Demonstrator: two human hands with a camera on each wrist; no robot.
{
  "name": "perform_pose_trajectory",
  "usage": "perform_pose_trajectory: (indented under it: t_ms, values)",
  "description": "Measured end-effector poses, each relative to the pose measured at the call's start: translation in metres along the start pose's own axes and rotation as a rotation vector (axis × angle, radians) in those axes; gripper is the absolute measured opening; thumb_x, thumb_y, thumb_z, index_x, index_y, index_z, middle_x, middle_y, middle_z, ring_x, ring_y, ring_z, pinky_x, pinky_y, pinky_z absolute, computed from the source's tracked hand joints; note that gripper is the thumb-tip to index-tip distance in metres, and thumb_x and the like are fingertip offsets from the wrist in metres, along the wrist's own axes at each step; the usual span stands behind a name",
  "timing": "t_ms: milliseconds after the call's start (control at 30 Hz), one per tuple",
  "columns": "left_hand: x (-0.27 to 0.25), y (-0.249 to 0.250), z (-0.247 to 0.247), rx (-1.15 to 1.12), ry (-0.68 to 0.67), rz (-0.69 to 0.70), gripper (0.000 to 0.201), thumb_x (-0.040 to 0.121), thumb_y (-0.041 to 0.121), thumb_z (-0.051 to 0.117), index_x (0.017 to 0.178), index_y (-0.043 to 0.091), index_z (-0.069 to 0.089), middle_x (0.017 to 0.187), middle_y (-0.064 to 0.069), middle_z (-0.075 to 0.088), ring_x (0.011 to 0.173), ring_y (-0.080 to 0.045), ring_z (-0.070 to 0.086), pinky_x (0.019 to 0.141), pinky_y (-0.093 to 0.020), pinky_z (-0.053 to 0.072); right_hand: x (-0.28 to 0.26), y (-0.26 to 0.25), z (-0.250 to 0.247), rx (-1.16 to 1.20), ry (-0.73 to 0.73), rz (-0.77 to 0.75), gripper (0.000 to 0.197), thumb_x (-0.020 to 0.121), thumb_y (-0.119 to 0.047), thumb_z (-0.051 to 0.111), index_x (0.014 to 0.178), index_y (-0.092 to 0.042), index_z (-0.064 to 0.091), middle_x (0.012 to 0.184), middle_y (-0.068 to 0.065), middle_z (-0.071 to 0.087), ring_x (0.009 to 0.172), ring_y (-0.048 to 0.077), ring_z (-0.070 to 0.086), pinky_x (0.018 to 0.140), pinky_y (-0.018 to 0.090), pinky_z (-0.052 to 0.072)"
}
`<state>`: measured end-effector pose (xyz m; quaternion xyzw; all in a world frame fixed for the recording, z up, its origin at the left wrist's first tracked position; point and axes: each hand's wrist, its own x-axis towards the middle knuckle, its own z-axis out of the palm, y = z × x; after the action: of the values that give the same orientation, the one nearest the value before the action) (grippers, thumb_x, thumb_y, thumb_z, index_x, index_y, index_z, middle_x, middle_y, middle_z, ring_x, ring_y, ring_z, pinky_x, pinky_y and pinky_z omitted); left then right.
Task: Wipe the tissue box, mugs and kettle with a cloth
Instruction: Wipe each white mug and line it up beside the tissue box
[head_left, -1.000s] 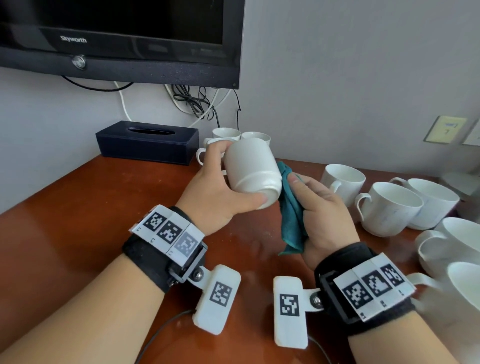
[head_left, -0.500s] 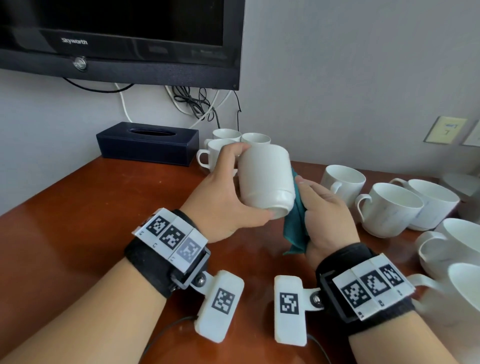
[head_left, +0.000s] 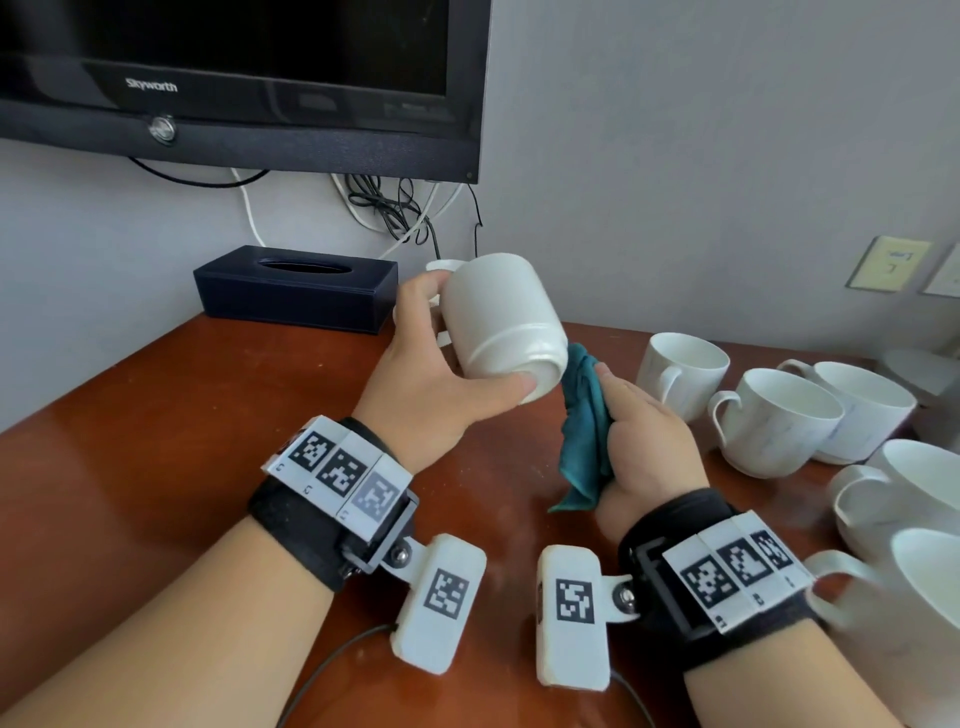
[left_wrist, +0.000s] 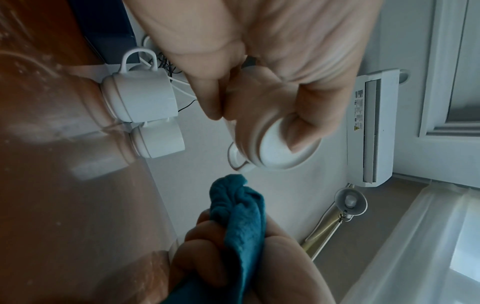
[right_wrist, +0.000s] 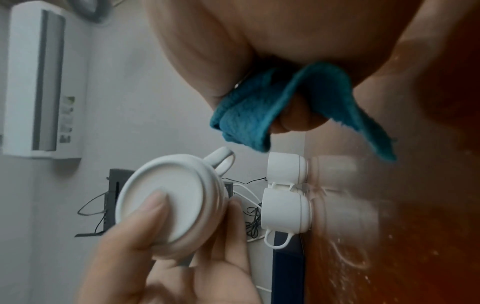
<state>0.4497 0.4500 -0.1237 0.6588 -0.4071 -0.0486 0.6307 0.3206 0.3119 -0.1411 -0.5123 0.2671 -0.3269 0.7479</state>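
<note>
My left hand (head_left: 431, 379) grips a white mug (head_left: 498, 317) upside down in the air, thumb on its base (right_wrist: 168, 205) and fingers round the far side. My right hand (head_left: 644, 447) holds a bunched teal cloth (head_left: 587, 431) just below and to the right of the mug. In the left wrist view a small gap shows between the cloth (left_wrist: 239, 216) and the mug (left_wrist: 280, 150). The dark blue tissue box (head_left: 296, 288) sits by the wall at the back left. Two more white mugs (left_wrist: 140, 96) stand behind the held one. No kettle is in view.
Several white mugs (head_left: 774, 421) crowd the right side of the brown table (head_left: 156, 467), one close to my right wrist (head_left: 924, 597). A black television (head_left: 234, 78) hangs above the tissue box, with cables (head_left: 395, 208) dangling beneath it.
My left hand has lifted the mug up and to the right, tilting its base toward me. The cloth, pressed to the mug a second ago, now sits lower and apart from it.
</note>
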Motion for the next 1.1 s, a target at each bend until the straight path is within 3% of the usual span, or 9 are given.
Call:
perform_pose_trajectory:
  t_ms: [133,200,267,367,433,567,700,967,1100]
  values:
    - [0.002,-0.004,0.003,-0.144,-0.057,-0.069,0.093,0.057,0.048,0.095,0.13,0.056,0.038,0.137,-0.003,0.058,0.123,-0.03,0.063,0.094,-0.067,0.054,0.0,-0.004,0.0,0.117,-0.063,0.167,0.027,0.104,-0.038,0.057,0.098,-0.021,0.077,0.088,-0.002,0.076,0.076,0.012,0.066,0.066,0.032,0.054]
    - [0.002,-0.005,0.003,-0.146,-0.074,-0.072,0.094,0.057,0.051,0.096,0.131,0.055,0.039,0.136,-0.001,0.059,0.122,-0.029,0.063,0.094,-0.067,0.054,-0.001,-0.006,0.0,0.152,-0.082,0.156,0.026,0.104,-0.038,0.056,0.103,-0.021,0.077,0.108,-0.002,0.078,0.094,0.012,0.07,0.071,0.037,0.054]
    - [0.003,-0.004,0.002,-0.12,-0.086,-0.064,0.089,0.057,0.052,0.094,0.129,0.053,0.041,0.134,0.004,0.059,0.121,-0.023,0.065,0.095,-0.063,0.056,-0.001,-0.007,0.0,0.168,-0.092,0.173,0.028,0.102,-0.045,0.057,0.108,-0.029,0.079,0.113,-0.006,0.078,0.104,0.016,0.07,0.077,0.045,0.056]
    - [0.003,-0.002,-0.001,-0.004,-0.107,-0.047,0.087,0.055,0.056,0.089,0.128,0.047,0.041,0.132,0.011,0.059,0.12,-0.012,0.063,0.1,-0.048,0.056,0.0,-0.006,0.0,0.199,-0.061,0.119,0.031,0.097,-0.045,0.063,0.116,-0.026,0.079,0.123,0.001,0.076,0.124,0.026,0.067,0.106,0.057,0.05]
    - [0.002,0.002,-0.004,0.125,-0.12,-0.029,0.093,0.054,0.063,0.082,0.132,0.045,0.036,0.133,0.014,0.056,0.119,-0.005,0.06,0.097,-0.034,0.054,-0.001,-0.005,0.001,0.213,-0.058,0.083,0.031,0.097,-0.041,0.064,0.116,-0.022,0.079,0.126,0.004,0.074,0.126,0.027,0.065,0.112,0.054,0.045]
    - [0.001,0.004,-0.007,0.215,-0.113,0.008,0.098,0.067,0.047,0.09,0.142,0.042,0.027,0.133,0.011,0.05,0.112,-0.002,0.057,0.081,-0.019,0.048,-0.002,-0.002,0.003,0.2,-0.098,0.025,0.034,0.098,-0.036,0.062,0.12,-0.014,0.076,0.111,0.006,0.07,0.1,0.024,0.064,0.088,0.041,0.05]
    - [0.001,0.001,-0.008,0.189,-0.107,0.046,0.106,0.069,0.037,0.092,0.147,0.049,0.022,0.139,0.011,0.045,0.114,-0.008,0.058,0.085,-0.028,0.053,-0.007,-0.001,0.008,0.174,-0.146,-0.074,0.029,0.103,-0.028,0.056,0.116,-0.008,0.073,0.081,0.001,0.065,0.069,0.013,0.058,0.061,0.031,0.045]
    - [0.003,0.001,-0.009,0.285,-0.11,0.008,0.095,0.071,0.039,0.092,0.144,0.039,0.032,0.132,0.011,0.048,0.113,-0.01,0.054,0.077,-0.014,0.039,-0.006,0.0,0.005,0.15,-0.138,-0.14,0.032,0.105,-0.025,0.056,0.123,-0.002,0.069,0.087,0.006,0.066,0.073,0.015,0.06,0.062,0.031,0.047]
    - [0.006,-0.004,-0.01,0.337,-0.117,-0.013,0.091,0.068,0.047,0.093,0.141,0.033,0.04,0.131,0.01,0.052,0.116,-0.014,0.055,0.087,-0.026,0.046,-0.007,-0.002,0.006,0.093,-0.123,-0.175,0.024,0.104,-0.024,0.057,0.112,-0.011,0.076,0.094,0.011,0.068,0.079,0.02,0.061,0.066,0.034,0.048]
